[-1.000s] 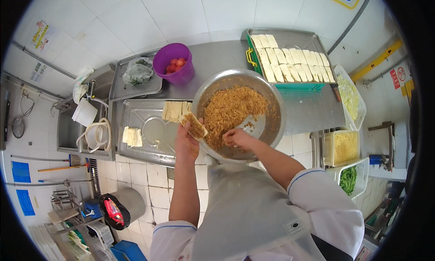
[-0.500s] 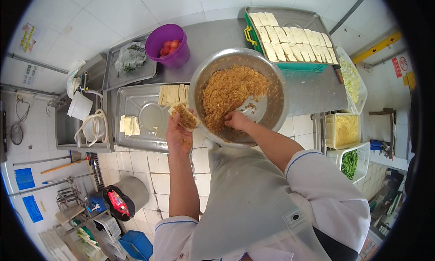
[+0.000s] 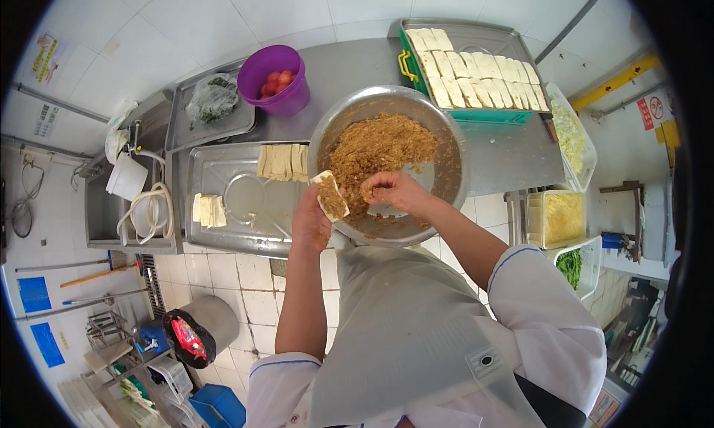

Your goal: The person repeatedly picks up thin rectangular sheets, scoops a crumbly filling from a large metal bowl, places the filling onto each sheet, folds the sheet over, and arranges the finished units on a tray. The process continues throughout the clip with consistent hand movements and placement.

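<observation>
My left hand [image 3: 311, 218] is closed around the lower left side of a pale rectangular slice [image 3: 332, 197], its upper face coated with brown filling. The slice is tilted over the near left rim of a large metal bowl [image 3: 454, 142]. A mound of brown, crumbly filling [image 3: 379, 142] fills the bowl's far and left side. My right hand [image 3: 398, 191] is just right of the slice, above the bowl, its fingers pinched around a little of the filling. Bits of filling cling to my left wrist.
Left of the bowl, a metal tray [image 3: 245, 205] carries two stacks of plain slices [image 3: 282, 162]. A purple bucket [image 3: 275, 78] of red round produce stands behind. At the back right, rows of pale slices [image 3: 476, 75] lie on a tray over a green crate. Tubs [image 3: 556, 218] line the right.
My right hand has come up out of the filling with some in its fingers, closer to the slice. My left hand has moved slightly right and turned the slice more upright.
</observation>
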A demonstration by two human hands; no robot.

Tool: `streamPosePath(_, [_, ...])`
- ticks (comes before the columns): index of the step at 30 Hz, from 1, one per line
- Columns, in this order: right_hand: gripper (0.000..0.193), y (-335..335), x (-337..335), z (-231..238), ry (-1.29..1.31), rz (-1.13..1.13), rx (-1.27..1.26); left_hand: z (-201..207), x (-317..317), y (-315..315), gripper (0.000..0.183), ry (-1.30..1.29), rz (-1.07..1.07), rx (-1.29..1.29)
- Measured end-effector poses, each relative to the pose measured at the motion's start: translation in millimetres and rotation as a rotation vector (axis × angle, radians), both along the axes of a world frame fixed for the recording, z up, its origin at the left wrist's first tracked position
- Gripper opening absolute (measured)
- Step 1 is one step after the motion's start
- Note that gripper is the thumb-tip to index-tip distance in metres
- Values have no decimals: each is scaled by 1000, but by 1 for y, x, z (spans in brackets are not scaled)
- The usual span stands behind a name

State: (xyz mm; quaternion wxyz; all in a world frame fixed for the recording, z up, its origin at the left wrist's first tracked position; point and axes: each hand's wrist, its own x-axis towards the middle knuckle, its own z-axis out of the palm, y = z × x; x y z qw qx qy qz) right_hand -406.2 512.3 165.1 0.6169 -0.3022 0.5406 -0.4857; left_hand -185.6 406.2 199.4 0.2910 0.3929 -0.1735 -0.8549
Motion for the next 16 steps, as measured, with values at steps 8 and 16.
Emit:
streamPosePath(8, [12,-12,5,63,653,-122,-338,10,-49,23,34,121,-213,-80])
streamPosePath(16, [18,13,-23,62,349,-336,-186,14,-68,28,42,162,-352,-100])
